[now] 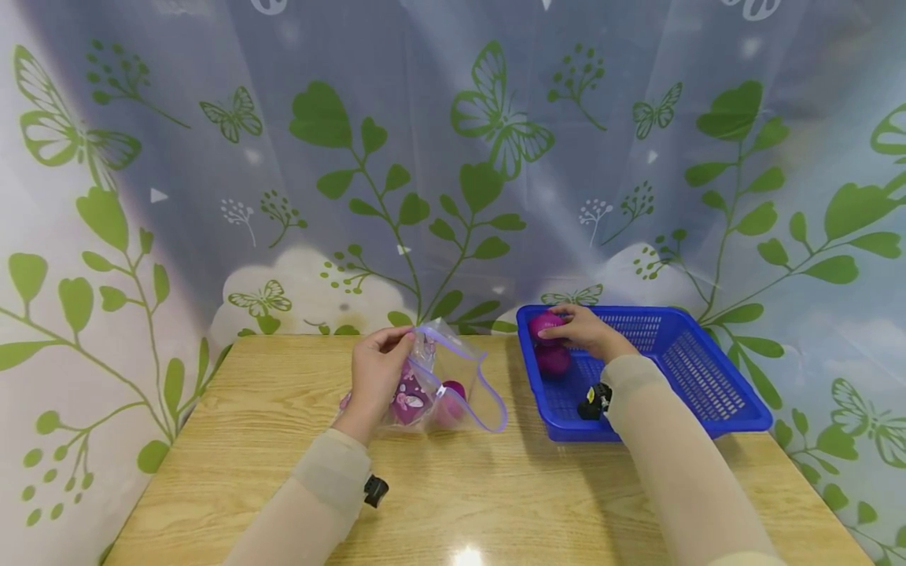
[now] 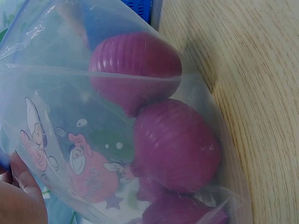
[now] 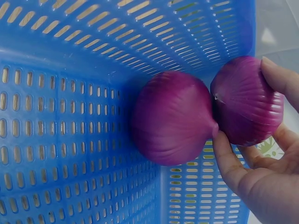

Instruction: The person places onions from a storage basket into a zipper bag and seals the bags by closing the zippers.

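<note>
In the head view my left hand point(image 1: 381, 373) pinches the rim of a clear zip bag point(image 1: 473, 366) with a lilac edge. Several purple onions show through its printed plastic in the left wrist view, among them an upper onion point(image 2: 135, 67) and a middle onion point(image 2: 180, 144). At the basket's far left corner, my right hand point(image 1: 589, 332) grips an onion point(image 3: 247, 100) between thumb and fingers. A second onion point(image 3: 173, 119) lies beside it in the blue basket point(image 1: 708, 385), close to a fingertip.
The bag and the basket stand on a wooden table point(image 1: 453, 487), the basket to the right. Behind them hangs a curtain point(image 1: 425, 157) printed with green leaves and butterflies. Each wrist wears a small black camera point(image 1: 377, 490).
</note>
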The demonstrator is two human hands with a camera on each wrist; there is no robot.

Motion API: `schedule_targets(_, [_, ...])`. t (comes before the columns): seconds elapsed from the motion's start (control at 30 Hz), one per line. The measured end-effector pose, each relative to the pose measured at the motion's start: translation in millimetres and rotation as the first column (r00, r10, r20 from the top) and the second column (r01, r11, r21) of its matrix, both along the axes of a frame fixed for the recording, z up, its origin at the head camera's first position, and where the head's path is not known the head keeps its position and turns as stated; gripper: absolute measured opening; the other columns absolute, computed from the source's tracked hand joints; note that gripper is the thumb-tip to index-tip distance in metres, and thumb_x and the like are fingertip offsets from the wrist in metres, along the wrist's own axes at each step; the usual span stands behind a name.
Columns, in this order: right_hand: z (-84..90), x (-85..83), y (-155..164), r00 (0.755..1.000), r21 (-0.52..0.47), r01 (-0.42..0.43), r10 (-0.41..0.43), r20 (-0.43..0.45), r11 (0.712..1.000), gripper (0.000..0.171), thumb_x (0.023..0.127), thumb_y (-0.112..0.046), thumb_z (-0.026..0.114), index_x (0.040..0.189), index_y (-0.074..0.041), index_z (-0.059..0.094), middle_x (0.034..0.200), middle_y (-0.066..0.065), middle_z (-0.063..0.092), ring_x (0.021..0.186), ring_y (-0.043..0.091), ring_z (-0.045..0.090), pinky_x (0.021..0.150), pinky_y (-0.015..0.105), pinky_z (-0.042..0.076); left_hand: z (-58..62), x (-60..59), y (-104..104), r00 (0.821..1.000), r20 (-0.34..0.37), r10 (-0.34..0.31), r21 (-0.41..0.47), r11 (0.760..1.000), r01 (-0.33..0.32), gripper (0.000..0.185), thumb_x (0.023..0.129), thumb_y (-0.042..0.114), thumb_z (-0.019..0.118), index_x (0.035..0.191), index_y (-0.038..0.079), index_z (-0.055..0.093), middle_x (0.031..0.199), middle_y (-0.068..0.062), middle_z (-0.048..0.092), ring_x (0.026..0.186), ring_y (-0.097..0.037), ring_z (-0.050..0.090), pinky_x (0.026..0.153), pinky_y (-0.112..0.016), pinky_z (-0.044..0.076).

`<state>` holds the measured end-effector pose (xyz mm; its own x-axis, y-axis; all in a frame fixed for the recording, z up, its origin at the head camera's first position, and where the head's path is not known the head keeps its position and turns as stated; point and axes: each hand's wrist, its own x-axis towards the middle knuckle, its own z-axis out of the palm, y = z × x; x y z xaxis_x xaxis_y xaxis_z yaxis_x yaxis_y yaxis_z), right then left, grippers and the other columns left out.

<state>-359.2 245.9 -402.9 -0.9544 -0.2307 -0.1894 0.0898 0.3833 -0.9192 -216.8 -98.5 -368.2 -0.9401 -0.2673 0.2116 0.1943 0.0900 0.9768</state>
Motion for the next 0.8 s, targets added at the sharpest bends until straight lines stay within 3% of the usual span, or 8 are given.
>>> schedule_targets(0.17, [1.3,0.5,2.3,1.000,-0.011,-0.004,0.004,-0.011,1.000,0.072,0.090,-0.002,0.072,0.148,0.010,0.031,0.138,0.034,0.039,0.117,0.038,0.055,0.101,0.049,0.050,-21.9,-17.0,-3.4,1.000,-0.005,0.003,0.021,1.000,-0.003,0.019,0.093,0.007,0.072,0.110,0.000,0.074,0.105,-0.019,0.071,0.083,-0.012,0.061,0.071,-0.014,0.052])
schedule_targets(0.27, [3.4,1.0,4.4,1.000,0.001,-0.001,0.001,-0.024,1.000,0.071,0.089,-0.002,0.072,0.147,0.009,0.033,0.136,0.034,0.041,0.115,0.037,0.056,0.100,0.049,0.051,-27.7,-21.1,-4.5,1.000,-0.012,0.011,0.019,1.000,-0.010,0.018,0.092,0.008,0.073,0.108,0.002,0.075,0.103,-0.016,0.072,0.081,-0.011,0.062,0.071,-0.015,0.053])
schedule_targets(0.53, [17.3,4.2,6.8,0.999,0.000,-0.030,0.030,-0.034,1.000,0.077,0.090,-0.003,0.072,0.152,0.006,0.027,0.141,0.035,0.035,0.119,0.038,0.054,0.107,0.055,0.042,-28.1,-21.9,-4.1,0.999,-0.031,0.020,0.011,1.000,-0.020,0.015,0.090,0.007,0.074,0.105,0.004,0.077,0.098,-0.014,0.073,0.080,-0.013,0.063,0.070,-0.018,0.054])
schedule_targets(0.8, [29.6,9.7,6.9,0.995,0.050,-0.057,0.061,-0.079,0.997,0.073,0.089,-0.003,0.074,0.148,0.008,0.034,0.140,0.033,0.038,0.111,0.031,0.058,0.104,0.053,0.046,-28.2,-21.6,-5.7,0.999,-0.029,0.015,-0.002,1.000,-0.015,0.016,0.091,0.008,0.074,0.106,0.004,0.076,0.100,-0.014,0.073,0.081,-0.013,0.062,0.071,-0.017,0.053])
